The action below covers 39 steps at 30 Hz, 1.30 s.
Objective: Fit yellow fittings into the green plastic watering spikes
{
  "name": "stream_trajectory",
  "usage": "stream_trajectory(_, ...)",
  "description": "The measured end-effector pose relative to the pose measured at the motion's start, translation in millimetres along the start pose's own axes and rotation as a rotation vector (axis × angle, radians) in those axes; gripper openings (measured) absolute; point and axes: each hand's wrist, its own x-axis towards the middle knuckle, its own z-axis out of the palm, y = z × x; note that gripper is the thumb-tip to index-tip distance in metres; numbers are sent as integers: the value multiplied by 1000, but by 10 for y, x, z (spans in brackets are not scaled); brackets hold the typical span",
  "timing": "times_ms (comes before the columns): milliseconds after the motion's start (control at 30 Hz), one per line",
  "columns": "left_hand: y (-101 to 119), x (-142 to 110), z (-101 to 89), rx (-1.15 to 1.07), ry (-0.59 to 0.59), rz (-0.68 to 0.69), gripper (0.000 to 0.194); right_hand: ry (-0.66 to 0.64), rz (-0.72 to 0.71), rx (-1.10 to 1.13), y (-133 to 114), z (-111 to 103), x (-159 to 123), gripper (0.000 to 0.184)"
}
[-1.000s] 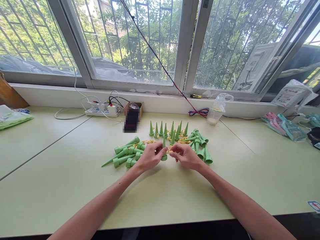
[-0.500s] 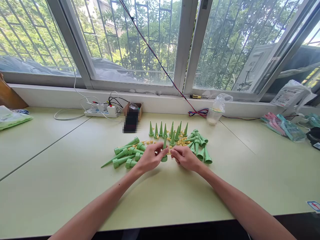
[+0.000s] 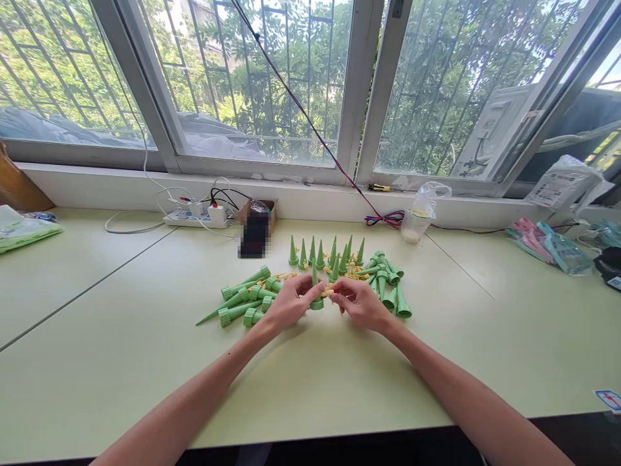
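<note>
Green cones lie loosely heaped on the table at left. Beside them, the left hand pinches another cone, upright, in front of a standing group. By that cone's lower right side, the right hand pinches a yellow piece; farther right, more cones lie piled.

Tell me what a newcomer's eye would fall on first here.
Probably the centre, where the left hand holds an upright green cone and the right hand pinches a small yellow piece beside it. Behind them stand more green cones, with a left pile and right pile flanking the hands.
</note>
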Motion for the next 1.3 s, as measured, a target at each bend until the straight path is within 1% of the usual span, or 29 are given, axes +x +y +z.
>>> stream_trajectory(67, -7, -1, -10, 22, -35, 14, 29, 9, 2, -3, -8, 1, 3, 19)
stream_trajectory(267, -34, -4, -36, 82, -68, 42, 23, -4, 11, 11, -26, -21, 3, 19)
stream_trajectory(433, -50, 3, -33, 88, -94, 39, 24, -28, -8, -46, -39, -37, -5, 25)
stream_trajectory(600, -73, 9, -28, 84, -113, 42, 25, -22, -18, -146, -84, -40, 2, 32)
stream_trajectory(733, -61, 5, -28, 75, -103, 37, 26, -27, -1, -147, -89, -38, 11, 35)
stream_trajectory(900, -33, 0, -27, 55, -87, 19, 25, -23, 27, -50, -49, -31, 5, 26)
stream_trajectory(1067, -50, 5, -26, 74, -85, 27, 24, -8, 24, 11, -24, -19, -5, 26)
stream_trajectory(1167, -61, 4, -25, 86, -92, 26, 24, -22, 22, 8, -34, -20, -9, 23)
stream_trajectory(1300, -70, -1, -15, 72, -108, 25, 23, -31, 16, -60, -57, -30, -9, 22)
